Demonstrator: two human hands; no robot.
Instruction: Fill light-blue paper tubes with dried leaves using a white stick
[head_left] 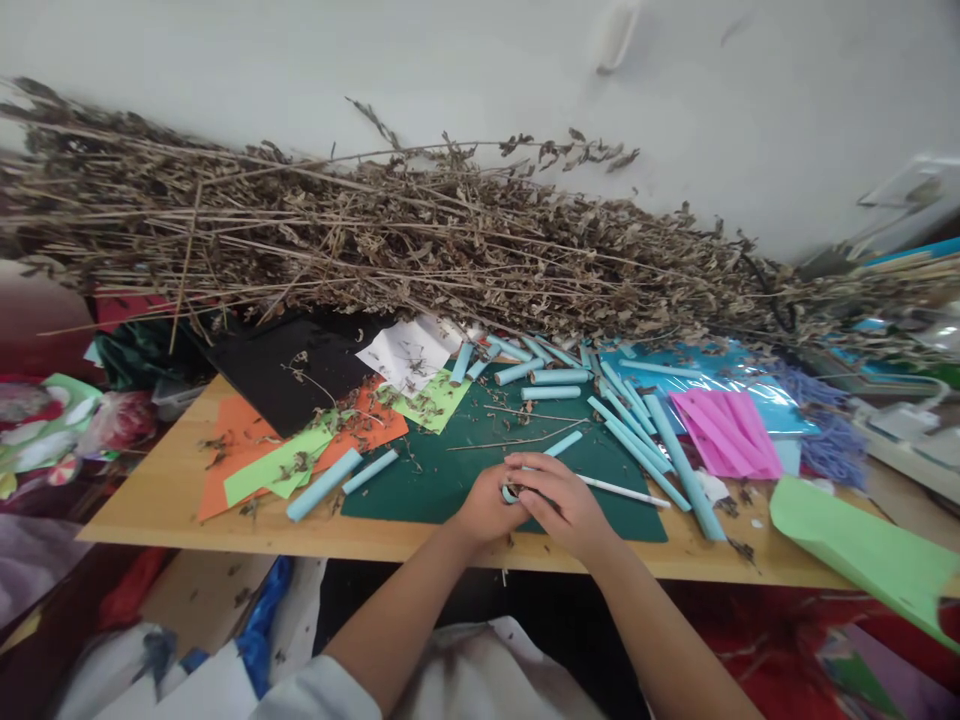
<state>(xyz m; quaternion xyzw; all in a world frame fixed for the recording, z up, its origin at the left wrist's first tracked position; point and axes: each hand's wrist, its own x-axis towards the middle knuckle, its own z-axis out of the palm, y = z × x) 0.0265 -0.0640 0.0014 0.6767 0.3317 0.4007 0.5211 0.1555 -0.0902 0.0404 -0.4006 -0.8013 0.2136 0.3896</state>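
Observation:
My left hand (484,507) is closed around a small light-blue paper tube (511,494), whose open end shows between the fingers with dry brown bits at it. My right hand (564,497) bends over the same tube from the right, its fingertips touching it. Both hands are just above the front of a dark green mat (435,495). A thin white stick (626,491) extends rightward from behind my right hand; whether it is touched cannot be seen. Another blue paper roll (564,444) lies just behind the fingers.
A large heap of dried leafy stems (420,235) spans the back of the wooden table (165,490). Several blue paper tubes (559,377) lie on the mat. Orange paper (225,450) and a black sheet (292,350) are left; pink strips (726,432) and green paper (855,530) right.

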